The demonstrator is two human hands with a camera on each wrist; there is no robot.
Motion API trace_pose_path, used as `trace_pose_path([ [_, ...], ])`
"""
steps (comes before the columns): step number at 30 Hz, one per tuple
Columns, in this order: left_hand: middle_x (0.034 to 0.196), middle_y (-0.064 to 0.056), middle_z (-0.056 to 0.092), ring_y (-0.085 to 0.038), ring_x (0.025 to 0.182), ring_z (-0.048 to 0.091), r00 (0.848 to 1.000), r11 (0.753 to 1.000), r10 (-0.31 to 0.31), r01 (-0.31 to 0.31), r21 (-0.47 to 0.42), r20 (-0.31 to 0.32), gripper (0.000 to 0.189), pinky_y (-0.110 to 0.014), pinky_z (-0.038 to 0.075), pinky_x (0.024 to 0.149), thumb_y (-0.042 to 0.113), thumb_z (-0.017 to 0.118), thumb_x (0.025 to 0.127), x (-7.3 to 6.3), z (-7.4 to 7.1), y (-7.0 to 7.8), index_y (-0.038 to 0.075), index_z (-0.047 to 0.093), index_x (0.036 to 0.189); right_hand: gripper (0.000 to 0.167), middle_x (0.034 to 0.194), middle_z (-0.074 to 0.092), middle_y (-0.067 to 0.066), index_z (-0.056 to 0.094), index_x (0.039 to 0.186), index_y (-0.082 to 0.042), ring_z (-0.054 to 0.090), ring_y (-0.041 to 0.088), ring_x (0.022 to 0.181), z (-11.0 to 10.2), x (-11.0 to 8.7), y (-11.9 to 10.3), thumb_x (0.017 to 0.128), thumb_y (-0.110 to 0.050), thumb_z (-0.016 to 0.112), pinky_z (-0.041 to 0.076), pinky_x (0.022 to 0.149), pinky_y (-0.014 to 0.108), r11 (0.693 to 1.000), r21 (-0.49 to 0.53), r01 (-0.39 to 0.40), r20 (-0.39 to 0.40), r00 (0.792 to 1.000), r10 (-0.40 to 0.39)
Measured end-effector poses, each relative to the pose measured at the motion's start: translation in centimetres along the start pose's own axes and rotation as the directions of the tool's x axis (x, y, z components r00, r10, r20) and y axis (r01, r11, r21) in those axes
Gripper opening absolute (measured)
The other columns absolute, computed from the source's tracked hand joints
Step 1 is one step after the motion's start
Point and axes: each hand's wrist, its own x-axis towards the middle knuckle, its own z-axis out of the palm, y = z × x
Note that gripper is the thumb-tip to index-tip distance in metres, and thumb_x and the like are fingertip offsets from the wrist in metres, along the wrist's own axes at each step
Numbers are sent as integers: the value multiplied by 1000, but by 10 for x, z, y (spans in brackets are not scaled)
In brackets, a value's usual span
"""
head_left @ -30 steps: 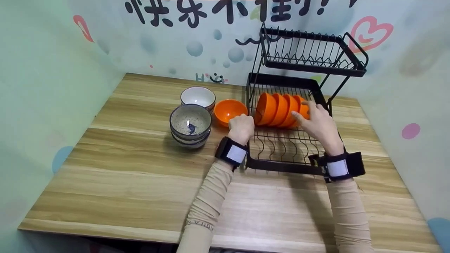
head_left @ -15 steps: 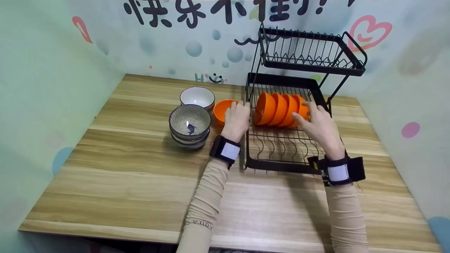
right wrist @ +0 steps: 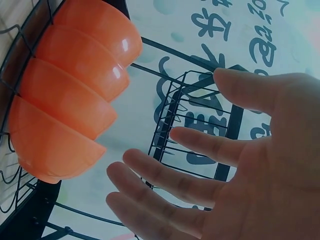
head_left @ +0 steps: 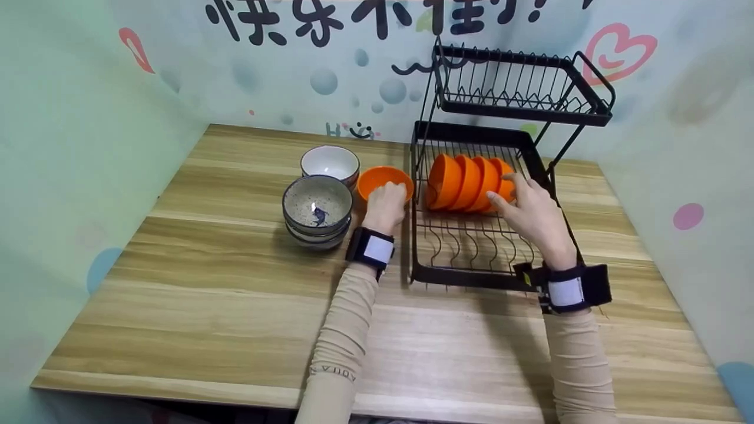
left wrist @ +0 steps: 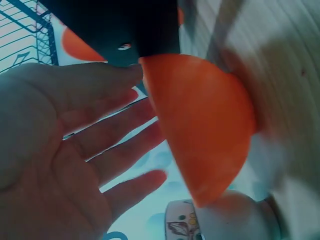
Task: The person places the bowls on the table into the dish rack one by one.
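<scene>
An orange bowl (head_left: 386,175) stands upright on the table, left of the black dish rack (head_left: 465,275). My left hand (head_left: 386,206) is at its near right rim; in the left wrist view the thumb tip and nearly straight fingers reach right to the rim of the orange bowl (left wrist: 200,120), the fingertips partly hidden behind it. Several orange bowls (head_left: 447,182) stand on edge in a nested row on the rack's lower tier. Beside the row's right end is my right hand (head_left: 533,218), fingers spread and relaxed; the right wrist view shows a gap between fingertips and bowls (right wrist: 60,140).
A stack of speckled grey bowls (head_left: 318,203) with blue rims stands left of the orange bowl, and a white bowl (head_left: 330,162) is just behind it. The rack's upper tier (head_left: 524,112) overhangs the back. Patterned walls close in the wooden table (head_left: 224,306).
My left hand has drawn left and slightly nearer, from the rack's left edge and over the bowl to its near right rim. My right hand has stayed almost still beside the row.
</scene>
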Motion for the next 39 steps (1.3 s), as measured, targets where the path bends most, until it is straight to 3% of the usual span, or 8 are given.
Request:
trace_pose_path([
  [3, 101, -18, 70, -35, 90, 68, 1000, 1000, -16, 16, -5, 13, 17, -44, 57, 74, 0, 59, 85, -1, 3, -1, 1, 71, 98, 61, 107, 57, 20, 44, 136, -6, 58, 32, 89, 1, 0, 1, 93, -50, 49, 47, 72, 46, 1000, 8, -2, -3, 1000, 2],
  [7, 103, -18, 69, -35, 92, 68, 999, 999, -34, 34, 10, 29, 21, -45, 56, 76, -1, 59, 84, -1, 6, -3, 2, 72, 100, 62, 106, 59, 19, 44, 136, -6, 60, 31, 86, 2, 0, 1, 93, -50, 49, 48, 71, 45, 1000, 18, 0, 4, 1000, 0],
  [18, 102, -18, 68, -35, 92, 67, 999, 999, -49, 49, 15, 23, 22, -44, 56, 75, -1, 62, 82, 2, 8, -4, 1, 71, 102, 62, 116, 60, 22, 43, 137, -8, 64, 35, 97, 1, 1, 1, 94, -51, 48, 50, 76, 50, 1000, 10, -24, 38, 999, 23],
  [32, 96, -16, 69, -34, 90, 67, 997, 999, -25, 27, 31, -71, 17, -43, 57, 72, -1, 60, 84, 0, 3, -1, 2, 72, 96, 58, 117, 61, 23, 45, 135, -7, 64, 36, 97, 4, 2, 1, 94, -48, 50, 49, 75, 51, 1000, -12, -12, 15, 1000, 12],
  [39, 93, -17, 69, -35, 87, 68, 992, 1000, 16, -14, 19, -121, 17, -44, 56, 70, -3, 59, 83, -2, -4, 0, 1, 72, 92, 62, 118, 61, 22, 45, 136, -8, 64, 35, 97, 4, 1, 1, 93, -53, 48, 49, 76, 51, 1000, -9, -18, 16, 1000, 18],
])
